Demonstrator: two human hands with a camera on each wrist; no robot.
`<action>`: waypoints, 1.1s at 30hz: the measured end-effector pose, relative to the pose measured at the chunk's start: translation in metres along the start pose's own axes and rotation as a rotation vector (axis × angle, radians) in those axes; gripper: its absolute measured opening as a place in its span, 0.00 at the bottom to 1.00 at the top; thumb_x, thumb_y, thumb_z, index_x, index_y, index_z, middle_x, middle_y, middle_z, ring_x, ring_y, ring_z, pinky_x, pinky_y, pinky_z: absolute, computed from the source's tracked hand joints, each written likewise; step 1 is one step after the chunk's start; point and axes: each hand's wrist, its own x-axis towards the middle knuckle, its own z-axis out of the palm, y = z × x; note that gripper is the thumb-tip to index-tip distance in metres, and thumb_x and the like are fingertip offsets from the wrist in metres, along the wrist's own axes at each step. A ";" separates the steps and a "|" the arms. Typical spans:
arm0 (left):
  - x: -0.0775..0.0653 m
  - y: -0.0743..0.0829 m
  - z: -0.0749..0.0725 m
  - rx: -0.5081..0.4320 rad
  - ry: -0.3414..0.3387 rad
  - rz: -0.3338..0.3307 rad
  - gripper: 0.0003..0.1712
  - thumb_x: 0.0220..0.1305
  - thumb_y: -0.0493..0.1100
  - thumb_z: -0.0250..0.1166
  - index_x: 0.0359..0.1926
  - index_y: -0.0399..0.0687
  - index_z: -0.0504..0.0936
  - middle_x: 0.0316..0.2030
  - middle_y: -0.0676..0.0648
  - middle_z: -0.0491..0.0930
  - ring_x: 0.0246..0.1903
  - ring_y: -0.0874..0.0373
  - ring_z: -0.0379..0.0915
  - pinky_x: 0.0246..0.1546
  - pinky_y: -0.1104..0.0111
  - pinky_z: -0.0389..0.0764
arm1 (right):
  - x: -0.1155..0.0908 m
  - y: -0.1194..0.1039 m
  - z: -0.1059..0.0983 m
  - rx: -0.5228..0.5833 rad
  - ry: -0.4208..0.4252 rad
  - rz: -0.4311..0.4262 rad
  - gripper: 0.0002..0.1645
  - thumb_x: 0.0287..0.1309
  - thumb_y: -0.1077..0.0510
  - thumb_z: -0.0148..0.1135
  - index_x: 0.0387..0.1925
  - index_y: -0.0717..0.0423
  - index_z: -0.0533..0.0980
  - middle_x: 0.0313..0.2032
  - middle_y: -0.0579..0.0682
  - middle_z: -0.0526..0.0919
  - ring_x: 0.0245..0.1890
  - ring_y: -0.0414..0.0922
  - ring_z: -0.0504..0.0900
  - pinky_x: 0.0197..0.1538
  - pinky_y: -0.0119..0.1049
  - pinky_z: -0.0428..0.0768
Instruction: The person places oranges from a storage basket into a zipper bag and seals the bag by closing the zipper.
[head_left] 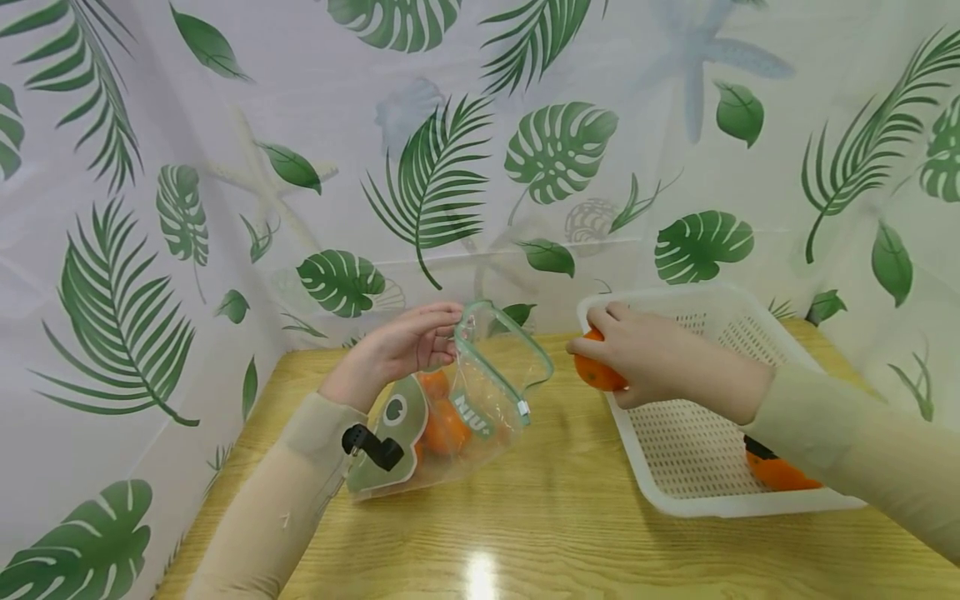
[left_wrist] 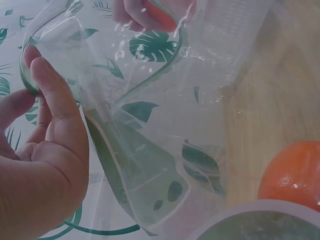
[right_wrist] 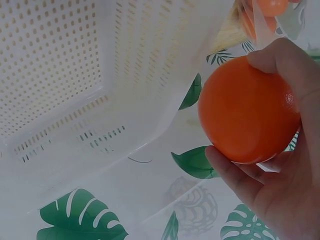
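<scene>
My left hand (head_left: 417, 340) pinches the green-edged rim of a clear zip bag (head_left: 491, 433), whose mouth gapes toward the right. Inside the bag lie several oranges (head_left: 447, 427), partly behind a green printed character with an eye. The left wrist view shows thumb and fingertips (left_wrist: 42, 70) at the bag's rim. My right hand (head_left: 648, 354) grips one orange (right_wrist: 250, 110), thumb on one side and fingers on the other. That orange is up at the left rim of a white basket (head_left: 645, 475), a short way right of the bag's mouth.
Another orange (head_left: 780, 471) sits in the basket's near right corner, partly hidden by my right sleeve. Bag and basket stand on a wooden table (head_left: 555, 533). A white leaf-print sheet (head_left: 480, 150) hangs behind and at both sides.
</scene>
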 end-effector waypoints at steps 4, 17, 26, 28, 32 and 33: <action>-0.001 0.001 0.000 0.002 -0.009 0.001 0.23 0.86 0.37 0.43 0.40 0.57 0.84 0.31 0.57 0.84 0.24 0.65 0.81 0.30 0.75 0.85 | 0.003 -0.001 -0.001 -0.002 0.000 -0.001 0.40 0.40 0.52 0.80 0.59 0.48 0.78 0.45 0.58 0.75 0.41 0.53 0.75 0.40 0.43 0.85; -0.002 0.000 0.001 -0.018 -0.014 0.001 0.23 0.86 0.37 0.42 0.40 0.56 0.84 0.31 0.57 0.85 0.24 0.65 0.81 0.29 0.76 0.85 | 0.014 -0.011 -0.006 -0.021 0.002 0.008 0.40 0.40 0.49 0.81 0.59 0.46 0.77 0.46 0.58 0.75 0.42 0.52 0.75 0.29 0.40 0.86; -0.001 -0.002 0.000 -0.019 -0.017 0.003 0.23 0.87 0.38 0.42 0.40 0.56 0.83 0.30 0.56 0.85 0.24 0.65 0.81 0.30 0.75 0.85 | 0.021 -0.017 -0.011 -0.017 0.031 0.005 0.43 0.38 0.51 0.80 0.61 0.45 0.76 0.45 0.56 0.75 0.40 0.51 0.75 0.27 0.39 0.85; -0.001 -0.002 0.001 -0.022 -0.021 0.005 0.24 0.87 0.38 0.42 0.40 0.56 0.83 0.30 0.56 0.85 0.24 0.65 0.81 0.30 0.75 0.85 | 0.023 -0.019 -0.012 -0.012 0.024 0.002 0.43 0.39 0.50 0.81 0.61 0.45 0.76 0.45 0.56 0.75 0.40 0.51 0.75 0.29 0.40 0.86; -0.002 -0.002 0.001 -0.027 -0.028 0.009 0.24 0.87 0.37 0.42 0.40 0.56 0.83 0.29 0.56 0.85 0.24 0.65 0.82 0.30 0.75 0.85 | 0.027 -0.021 -0.013 -0.003 0.020 -0.006 0.42 0.40 0.49 0.81 0.62 0.46 0.76 0.46 0.57 0.76 0.41 0.51 0.75 0.34 0.42 0.87; -0.002 -0.002 0.001 -0.028 -0.028 0.010 0.24 0.87 0.37 0.42 0.40 0.56 0.83 0.29 0.56 0.85 0.24 0.65 0.82 0.29 0.75 0.85 | 0.028 -0.021 -0.013 -0.004 0.020 -0.008 0.42 0.40 0.49 0.81 0.62 0.46 0.76 0.46 0.57 0.76 0.41 0.51 0.76 0.35 0.42 0.87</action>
